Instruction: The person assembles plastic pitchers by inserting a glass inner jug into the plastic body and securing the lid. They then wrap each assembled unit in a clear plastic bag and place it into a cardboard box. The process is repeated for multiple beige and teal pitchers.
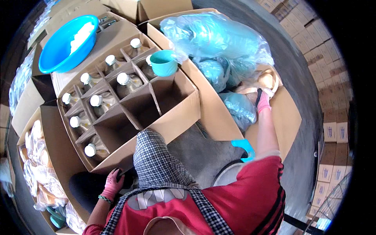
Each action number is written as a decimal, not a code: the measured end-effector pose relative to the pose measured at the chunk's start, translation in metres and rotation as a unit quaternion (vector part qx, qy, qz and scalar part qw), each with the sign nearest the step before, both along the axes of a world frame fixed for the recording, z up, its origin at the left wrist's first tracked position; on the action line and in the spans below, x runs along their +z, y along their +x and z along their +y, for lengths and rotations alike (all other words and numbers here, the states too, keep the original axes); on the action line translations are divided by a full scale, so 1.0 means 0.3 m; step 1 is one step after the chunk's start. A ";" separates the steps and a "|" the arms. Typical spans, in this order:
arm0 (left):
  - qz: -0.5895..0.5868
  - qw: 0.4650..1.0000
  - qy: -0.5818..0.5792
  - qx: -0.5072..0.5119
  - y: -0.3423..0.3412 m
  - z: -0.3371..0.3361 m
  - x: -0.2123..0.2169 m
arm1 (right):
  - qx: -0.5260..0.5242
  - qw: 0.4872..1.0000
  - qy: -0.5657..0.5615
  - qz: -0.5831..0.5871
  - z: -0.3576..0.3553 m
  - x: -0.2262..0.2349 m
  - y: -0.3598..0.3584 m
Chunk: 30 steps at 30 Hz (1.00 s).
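Note:
My right hand [264, 102], in a pink glove with dark fingertips, reaches into an open carton on the right. Its thumb and fingers close on a beige cup [267, 80], though the hand hides part of the grip. Beside it lie bagged teal pieces [239, 109]. My left hand [112, 184], gloved alike, rests low by my dark-clothed knee with nothing seen in it and its fingers slightly apart. In front stands a divided carton [174, 117] of clear bottles with white caps [123, 79]. A teal cup [163, 64] sits at its far right corner.
A blue basin [64, 51] with something white inside stands on cartons at the far left. Left of me, an open carton holds plastic-wrapped beige pieces [41, 164]. A large blue-tinted plastic bag [215, 33] covers the right carton's far end. Stacked boxes [329, 129] line the right side.

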<state>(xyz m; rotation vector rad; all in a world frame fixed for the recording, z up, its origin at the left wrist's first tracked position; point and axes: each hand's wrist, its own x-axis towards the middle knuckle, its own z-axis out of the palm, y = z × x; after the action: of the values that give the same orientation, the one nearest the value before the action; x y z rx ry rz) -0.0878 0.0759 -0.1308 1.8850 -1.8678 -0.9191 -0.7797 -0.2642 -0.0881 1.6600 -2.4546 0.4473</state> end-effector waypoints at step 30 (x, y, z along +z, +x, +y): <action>0.161 0.955 -0.235 -0.081 -0.082 0.037 0.256 | 0.230 0.706 -0.503 -0.443 0.208 1.187 1.018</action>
<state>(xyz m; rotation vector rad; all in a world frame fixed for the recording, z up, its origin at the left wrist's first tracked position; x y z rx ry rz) -0.1124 0.0871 -0.0541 1.2394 -1.8500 -0.6940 -0.4743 -0.2017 0.2680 1.5612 -1.3365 2.5512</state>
